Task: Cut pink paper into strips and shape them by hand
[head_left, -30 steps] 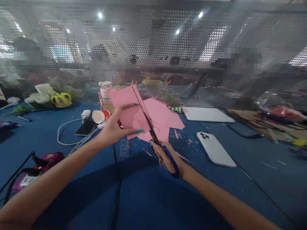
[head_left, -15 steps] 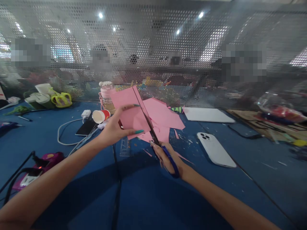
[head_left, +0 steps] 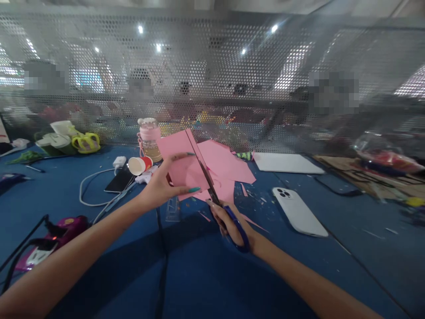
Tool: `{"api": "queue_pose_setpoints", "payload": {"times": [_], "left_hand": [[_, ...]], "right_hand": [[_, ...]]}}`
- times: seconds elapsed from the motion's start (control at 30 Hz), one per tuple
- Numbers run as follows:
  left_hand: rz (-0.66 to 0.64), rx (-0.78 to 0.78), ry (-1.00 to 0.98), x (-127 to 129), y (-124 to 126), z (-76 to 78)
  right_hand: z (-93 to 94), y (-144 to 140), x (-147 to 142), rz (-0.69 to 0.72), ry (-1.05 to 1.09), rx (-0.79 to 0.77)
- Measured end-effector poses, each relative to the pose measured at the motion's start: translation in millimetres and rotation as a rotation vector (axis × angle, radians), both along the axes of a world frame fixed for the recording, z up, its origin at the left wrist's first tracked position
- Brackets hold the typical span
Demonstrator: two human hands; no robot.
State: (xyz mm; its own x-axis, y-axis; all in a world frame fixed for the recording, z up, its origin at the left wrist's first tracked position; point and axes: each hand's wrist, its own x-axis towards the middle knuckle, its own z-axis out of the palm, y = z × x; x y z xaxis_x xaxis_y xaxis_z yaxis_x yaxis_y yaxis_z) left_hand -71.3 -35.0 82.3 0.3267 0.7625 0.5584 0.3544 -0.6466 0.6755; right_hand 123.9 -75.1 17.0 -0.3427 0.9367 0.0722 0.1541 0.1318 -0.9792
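My left hand [head_left: 169, 178] grips a sheet of pink paper [head_left: 177, 145] from its left side, fingers behind and on the upper part, thumb on the lower edge. Blue-handled scissors [head_left: 212, 188] are in my right hand [head_left: 229, 220], with fingers through the loops. Their blades lie along the right part of the held sheet, beside a narrow strip at its edge. Whether the blades are fully closed is hard to make out. More pink paper [head_left: 229, 165] lies behind on the blue table [head_left: 199, 274], and a clear ruler [head_left: 173, 210] rests below my left hand.
A white phone [head_left: 299, 212] and a white flat board [head_left: 288, 162] lie to the right. On the left are a paper cup [head_left: 141, 165], a bottle [head_left: 150, 139], a dark phone [head_left: 117, 180] with cable, and a purple power strip [head_left: 63, 235]. A perforated metal screen [head_left: 212, 62] stands behind.
The whole view has shifted slightly, so everything sits a little lower. Both hands keep their hold on the paper and scissors; the blades have barely moved against the sheet.
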Motion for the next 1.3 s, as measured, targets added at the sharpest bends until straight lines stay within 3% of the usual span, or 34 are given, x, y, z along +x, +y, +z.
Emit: {"api": "queue_pose_setpoints", "payload": {"times": [0.27,0.73,1.3], "left_hand": [[0.001,-0.055,-0.029,3,-3,-0.2],[-0.014,-0.06,-0.043,2,-2,-2.7],[0.052,-0.122,-0.003,1,-7,1.0]], "right_hand": [[2.7,-1,-3,-0.019,0.056,-0.081],[4.3,0,-1,-0.034,-0.04,0.04],[15.5,-2,-7,-0.021,0.051,0.005]]}}
